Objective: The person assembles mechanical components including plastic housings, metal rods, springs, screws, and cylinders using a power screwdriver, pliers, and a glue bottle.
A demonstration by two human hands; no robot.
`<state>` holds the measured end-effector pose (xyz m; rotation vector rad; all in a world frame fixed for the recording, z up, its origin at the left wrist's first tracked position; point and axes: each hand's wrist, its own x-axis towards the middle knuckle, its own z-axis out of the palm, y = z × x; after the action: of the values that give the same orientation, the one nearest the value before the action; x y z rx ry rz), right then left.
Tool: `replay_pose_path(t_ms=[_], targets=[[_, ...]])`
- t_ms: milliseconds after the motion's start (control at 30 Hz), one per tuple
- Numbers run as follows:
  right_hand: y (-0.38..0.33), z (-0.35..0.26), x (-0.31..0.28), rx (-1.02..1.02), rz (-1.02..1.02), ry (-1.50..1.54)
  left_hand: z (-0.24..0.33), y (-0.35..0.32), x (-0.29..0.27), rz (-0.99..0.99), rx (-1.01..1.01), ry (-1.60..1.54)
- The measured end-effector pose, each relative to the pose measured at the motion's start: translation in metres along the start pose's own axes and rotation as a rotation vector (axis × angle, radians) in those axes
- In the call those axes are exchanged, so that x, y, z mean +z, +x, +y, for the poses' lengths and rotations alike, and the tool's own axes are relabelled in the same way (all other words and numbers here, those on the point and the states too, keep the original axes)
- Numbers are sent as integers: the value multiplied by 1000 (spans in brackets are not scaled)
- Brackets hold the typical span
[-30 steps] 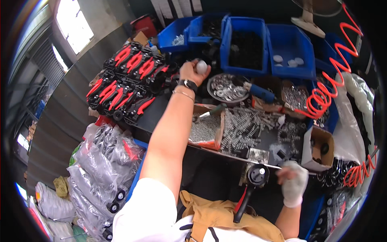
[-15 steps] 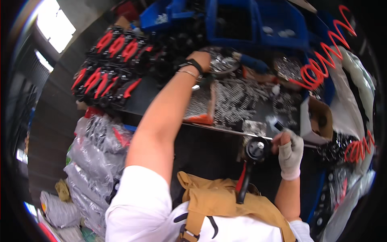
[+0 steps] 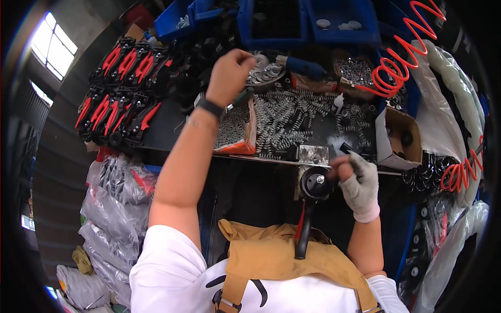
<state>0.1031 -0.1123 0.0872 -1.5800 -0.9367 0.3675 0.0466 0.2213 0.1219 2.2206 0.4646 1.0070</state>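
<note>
Left hand (image 3: 229, 73) pinched shut over the dish of washers (image 3: 263, 75), contents hidden; gloved right hand (image 3: 357, 182) closed on a small part right of the black-handled tool (image 3: 313, 183), well below the dish; likely risk: washer slips into springs (image 3: 284, 122).

Left hand (image 3: 229, 75): we draw it back from the far bins to the dish of washers (image 3: 265, 73).
Right hand (image 3: 357, 182): we raise it beside the black round tool head (image 3: 315, 182).
</note>
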Motion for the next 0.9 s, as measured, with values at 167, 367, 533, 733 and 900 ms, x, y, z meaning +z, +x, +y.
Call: replay_pose_path(t_ms=[167,367,533,733,900], targets=[[59,13,-16,-111,226,-93,96,-157,29,-72,713,203],[227,54,-57,-350,187,-1146,85,-186,55,113,962,399],[279,83,-77,285,-187,-1506,69,-183,59,89,987,321],[288,92,-71,236,-293,-1566,83,-204,42,-36,-5,-250],[282,93,-68,230,-136,-1471,120,-177,47,-179,213,-210]])
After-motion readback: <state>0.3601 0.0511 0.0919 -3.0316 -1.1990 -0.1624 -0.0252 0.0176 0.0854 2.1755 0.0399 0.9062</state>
